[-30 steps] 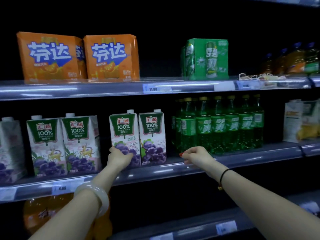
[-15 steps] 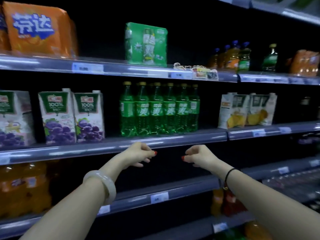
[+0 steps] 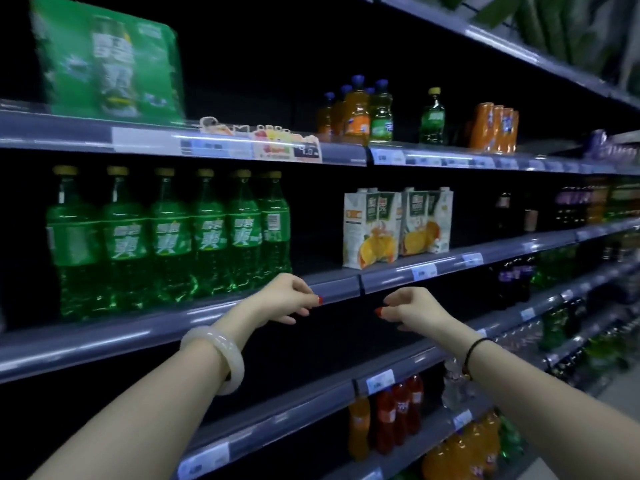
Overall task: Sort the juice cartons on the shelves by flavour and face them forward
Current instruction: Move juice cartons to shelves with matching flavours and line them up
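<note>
Both hands are out in front of the shelving, neither grasping anything. The left hand is loosely curled with its fingertips pointing right, in front of the middle shelf's front rail; I cannot tell if it touches the rail. The right hand is loosely curled too and empty, fingertips pointing left toward the other hand, with a gap between them, lower than the rail. There is a white bangle on the left wrist and a black band on the right. Two orange juice cartons stand upright on the middle shelf, above and to the right of the hands, just beside each other. The left carton is turned at an angle, with a side panel and the fruit face both showing; the right carton is also angled. The cartons' print is too blurred to read. A row of green soda bottles sits on the same shelf left of the cartons, well apart from them. The upper shelf holds a blurred green multipack at left, a cluster of small orange and green bottles, a lone green bottle and a pack of orange cans. The lower shelf has red and orange bottles.
</note>
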A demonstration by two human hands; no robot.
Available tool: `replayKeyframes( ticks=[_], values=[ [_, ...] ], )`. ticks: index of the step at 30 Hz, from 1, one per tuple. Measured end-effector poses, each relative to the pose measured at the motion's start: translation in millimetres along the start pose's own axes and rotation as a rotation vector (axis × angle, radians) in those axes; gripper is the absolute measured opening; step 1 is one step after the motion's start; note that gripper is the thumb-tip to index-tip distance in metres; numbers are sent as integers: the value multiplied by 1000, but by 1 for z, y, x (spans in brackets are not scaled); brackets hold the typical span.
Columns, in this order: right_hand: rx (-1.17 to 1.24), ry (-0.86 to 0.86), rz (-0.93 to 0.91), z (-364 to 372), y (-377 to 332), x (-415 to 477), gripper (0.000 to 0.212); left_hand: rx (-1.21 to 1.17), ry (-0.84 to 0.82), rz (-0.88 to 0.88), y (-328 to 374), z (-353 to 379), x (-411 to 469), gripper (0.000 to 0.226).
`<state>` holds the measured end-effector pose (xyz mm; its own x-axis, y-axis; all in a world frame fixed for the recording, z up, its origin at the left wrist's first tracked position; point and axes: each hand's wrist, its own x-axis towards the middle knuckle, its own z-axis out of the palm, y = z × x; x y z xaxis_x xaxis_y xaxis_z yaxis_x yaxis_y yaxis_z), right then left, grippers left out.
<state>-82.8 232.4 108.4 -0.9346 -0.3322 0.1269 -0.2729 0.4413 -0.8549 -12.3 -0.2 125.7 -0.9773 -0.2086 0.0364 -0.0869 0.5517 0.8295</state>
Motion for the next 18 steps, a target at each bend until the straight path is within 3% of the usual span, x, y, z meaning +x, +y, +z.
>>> replayKeyframes(
  ticks=[13,18],
  values=[
    [41,81,-46,-68,44,147,41,-114,130,-2,29,52,152,22],
    [73,50,-91,-80,57,210,40,-176,291,-1,37,61,189,31]
  ],
)
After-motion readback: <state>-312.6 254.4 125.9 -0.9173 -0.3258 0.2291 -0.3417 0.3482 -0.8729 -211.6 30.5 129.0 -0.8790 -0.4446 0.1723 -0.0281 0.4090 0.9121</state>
